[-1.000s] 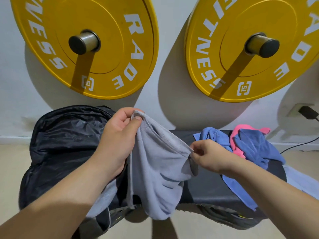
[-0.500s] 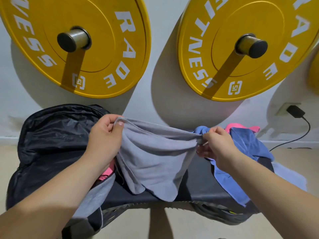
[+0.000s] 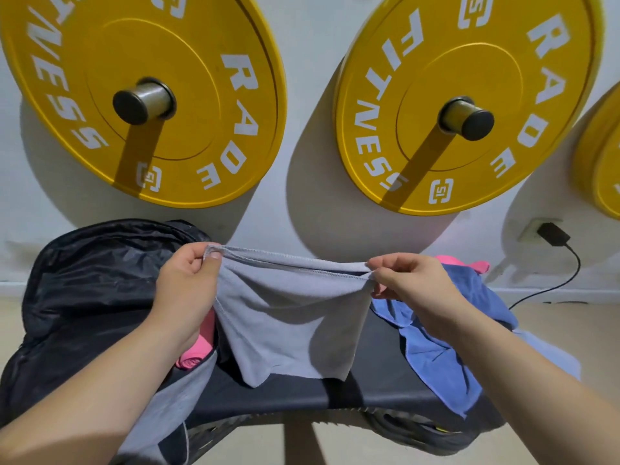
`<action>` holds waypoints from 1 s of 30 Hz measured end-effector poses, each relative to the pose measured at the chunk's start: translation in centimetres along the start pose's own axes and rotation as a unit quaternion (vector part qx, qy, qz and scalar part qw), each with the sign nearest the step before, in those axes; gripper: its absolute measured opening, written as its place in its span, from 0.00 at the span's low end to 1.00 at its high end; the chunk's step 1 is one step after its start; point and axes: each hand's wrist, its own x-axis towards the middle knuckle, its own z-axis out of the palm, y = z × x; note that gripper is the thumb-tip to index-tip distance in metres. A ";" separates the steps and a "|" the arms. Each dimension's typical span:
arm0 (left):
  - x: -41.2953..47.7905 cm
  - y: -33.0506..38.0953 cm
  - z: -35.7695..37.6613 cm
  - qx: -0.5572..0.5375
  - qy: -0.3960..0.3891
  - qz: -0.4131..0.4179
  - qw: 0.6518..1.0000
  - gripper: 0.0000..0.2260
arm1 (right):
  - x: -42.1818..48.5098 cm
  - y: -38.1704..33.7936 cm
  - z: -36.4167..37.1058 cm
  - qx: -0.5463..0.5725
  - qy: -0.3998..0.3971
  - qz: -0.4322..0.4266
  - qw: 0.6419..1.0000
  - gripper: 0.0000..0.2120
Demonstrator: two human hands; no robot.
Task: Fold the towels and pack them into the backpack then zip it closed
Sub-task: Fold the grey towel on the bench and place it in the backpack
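Note:
A grey towel [image 3: 292, 317] hangs doubled between my hands above the black bench [image 3: 375, 384]. My left hand [image 3: 184, 286] pinches its top left corner and my right hand [image 3: 412, 283] pinches the top right corner, so the upper edge is stretched nearly level. The black backpack [image 3: 84, 290] lies open at the left, behind my left forearm. A pink towel [image 3: 198, 350] shows inside it, and a grey cloth [image 3: 181, 407] hangs over its front rim. Crumpled blue towels [image 3: 446, 337] and a pink towel [image 3: 469, 263] lie on the bench at the right.
Two yellow weight plates [image 3: 188, 95] [image 3: 436, 95] hang on pegs on the white wall just behind the bench. A third plate's edge [image 3: 604, 162] shows far right. A black plug with a cable [image 3: 553, 234] sits in a wall socket at right. Beige floor lies below.
My hands have moved apart and up, pulling the grey towel's top edge taut and level. The towel now hangs flatter, where it drooped in a bunch before.

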 end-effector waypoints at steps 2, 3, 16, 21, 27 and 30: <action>0.1 -0.1 -0.1 0.000 0.006 -0.007 1.000 0.06 | -0.2 0.0 0.1 0.035 -0.026 -0.001 0.999 0.07; 0.2 -0.1 -0.2 -0.003 0.008 -0.012 1.000 0.07 | -0.2 0.0 0.2 0.045 -0.032 -0.008 0.998 0.06; 0.9 -0.8 -0.3 -0.024 0.020 -0.032 0.999 0.05 | 0.4 0.3 -0.3 -0.309 -0.001 -0.096 0.946 0.06; 0.8 0.4 -0.5 -0.028 0.022 -0.004 0.999 0.06 | 0.5 -0.1 -0.9 -0.310 0.070 -0.247 0.916 0.06; 0.7 1.9 -1.7 -0.009 -0.037 0.028 0.999 0.07 | -0.1 -2.3 -0.3 -0.084 0.108 -0.221 0.966 0.06; 0.3 2.0 -2.1 -0.016 -0.091 -0.003 0.996 0.08 | -0.1 -1.9 -0.7 -0.018 0.142 -0.172 0.975 0.08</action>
